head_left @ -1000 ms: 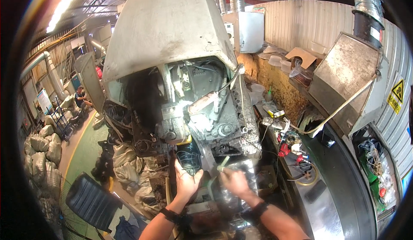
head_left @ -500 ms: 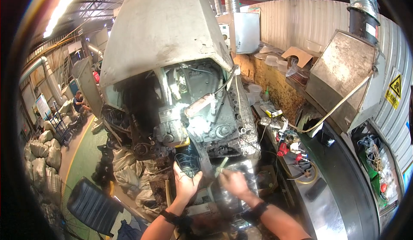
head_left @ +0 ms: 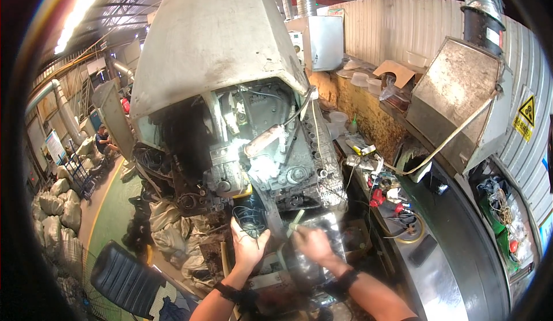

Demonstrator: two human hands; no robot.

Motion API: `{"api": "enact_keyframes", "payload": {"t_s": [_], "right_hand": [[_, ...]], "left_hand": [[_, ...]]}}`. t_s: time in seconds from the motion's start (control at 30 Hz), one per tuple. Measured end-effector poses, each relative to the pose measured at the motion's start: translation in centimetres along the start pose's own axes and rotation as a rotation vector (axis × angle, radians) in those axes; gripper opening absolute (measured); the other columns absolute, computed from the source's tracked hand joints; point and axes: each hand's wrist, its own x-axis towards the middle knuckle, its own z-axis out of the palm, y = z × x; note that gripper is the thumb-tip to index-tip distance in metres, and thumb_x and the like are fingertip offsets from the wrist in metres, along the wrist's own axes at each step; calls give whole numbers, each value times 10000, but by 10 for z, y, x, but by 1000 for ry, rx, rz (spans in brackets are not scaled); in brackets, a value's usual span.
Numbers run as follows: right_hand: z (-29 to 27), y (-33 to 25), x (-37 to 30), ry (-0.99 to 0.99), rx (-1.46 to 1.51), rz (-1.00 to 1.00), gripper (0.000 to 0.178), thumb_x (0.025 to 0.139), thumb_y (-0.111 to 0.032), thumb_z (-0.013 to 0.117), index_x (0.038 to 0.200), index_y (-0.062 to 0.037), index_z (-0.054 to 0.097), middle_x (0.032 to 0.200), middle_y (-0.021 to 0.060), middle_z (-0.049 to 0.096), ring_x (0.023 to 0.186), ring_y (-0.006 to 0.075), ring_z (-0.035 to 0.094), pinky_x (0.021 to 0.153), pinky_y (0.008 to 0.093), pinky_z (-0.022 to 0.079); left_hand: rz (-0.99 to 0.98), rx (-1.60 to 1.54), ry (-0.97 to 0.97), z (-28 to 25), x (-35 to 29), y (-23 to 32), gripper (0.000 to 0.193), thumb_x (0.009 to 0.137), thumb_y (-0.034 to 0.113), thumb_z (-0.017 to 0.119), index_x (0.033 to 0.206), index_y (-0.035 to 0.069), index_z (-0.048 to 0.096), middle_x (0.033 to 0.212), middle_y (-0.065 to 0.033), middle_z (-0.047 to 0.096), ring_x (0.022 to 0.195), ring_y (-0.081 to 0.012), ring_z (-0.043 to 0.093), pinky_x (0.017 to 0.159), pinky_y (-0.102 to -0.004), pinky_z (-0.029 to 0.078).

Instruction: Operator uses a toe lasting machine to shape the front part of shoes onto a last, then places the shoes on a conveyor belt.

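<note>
Near seven o'clock from my view's centre, the dark laced shoe (head_left: 249,218) is between the thumb and fingers of my left hand (head_left: 249,246). Near five, my right hand (head_left: 313,244) grips a pale stick (head_left: 297,218). The machine hood (head_left: 222,39) stands at eleven.

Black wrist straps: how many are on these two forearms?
2: the left strap on the wrist behind the left hand, the right strap on the wrist behind the right hand.
</note>
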Motion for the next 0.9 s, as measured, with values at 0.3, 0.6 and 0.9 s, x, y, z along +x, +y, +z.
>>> {"api": "enact_keyframes", "payload": {"t_s": [0.3,0.6,0.9], "right_hand": [[-3,-5,0,-38,-11,68,194,942,-226,610,1032,-90,716,844,205,703,782,417,680,730,482,560],[7,4,3,13,-61,-41,223,926,-216,638,1095,-105,732,763,193,694,705,377,693,669,449,565],[8,-45,14,-213,203,122,844,940,-365,678,1581,-74,213,1084,229,720,935,312,725,846,380,566]], "left_hand": [[-74,-8,-27,-2,-1,7,1073,742,257,867,1508,-48,181,1352,-301,487,1227,-409,519,1051,-455,416],[-113,28,-26,-5,0,10,1058,752,271,854,1493,-79,186,1348,-328,480,1227,-435,523,1048,-456,426],[-148,-254,-20,-6,3,-7,924,801,317,828,1456,-46,288,1357,-278,506,1253,-362,536,1055,-446,431]]}}
